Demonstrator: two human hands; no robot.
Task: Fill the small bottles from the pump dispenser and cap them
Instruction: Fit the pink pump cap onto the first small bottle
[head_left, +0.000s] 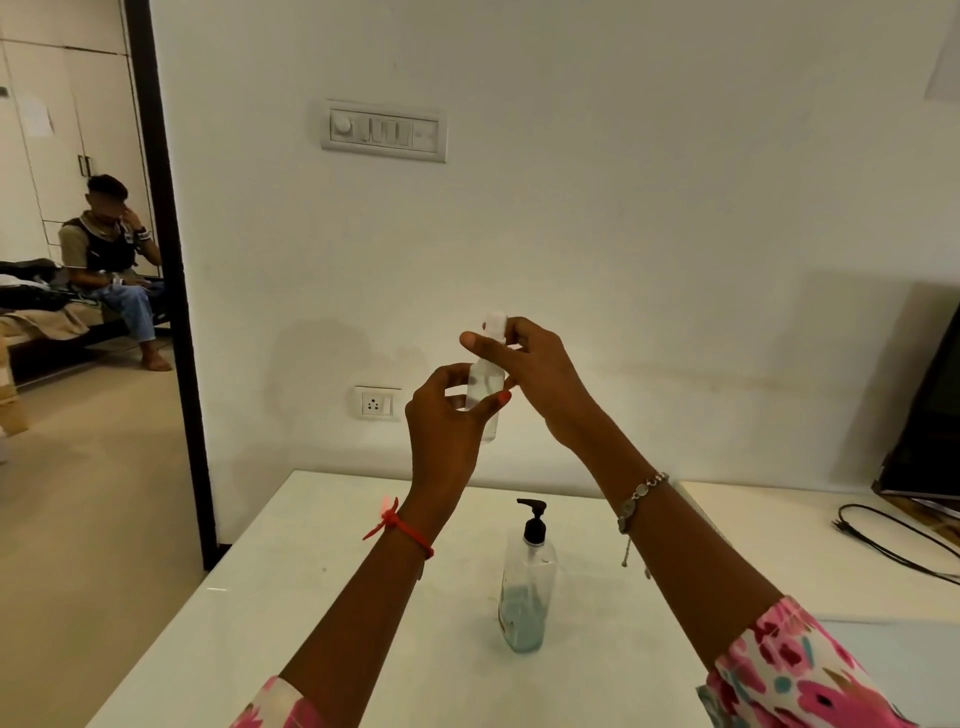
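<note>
- Up in the air above the table, roughly upright and well clear of the top, is the small bottle. It's clear plastic, and there looks to be liquid inside, but how full it is can't really be told.
- The left hand has its fingers and thumb curled round the bottle's body, so it's basically the clamp here. Holding it low on the body leaves the neck free.
- The right hand comes in from above, and its thumb and fingertips pinch the white cap at the top of the bottle. The rest of the fingers are loosely bent, not holding anything else.
- That split looks like a twist job: one hand steadies, the other turns. Best guess is the capping step. Whether the cap is fully seated can't be told.
- Lifting it to eye level probably just makes the thread easier to line up.
- The pump dispenser stands on the table right under the arms, untouched, nozzle pointing left. It's about a third full of bluish liquid and near enough for the next refill.
- No other small bottles are in view.
- Further out, a black cable and a dark screen are on the right, and there's a wall socket behind the hands.
- A person sits in the next room, well away.
</note>
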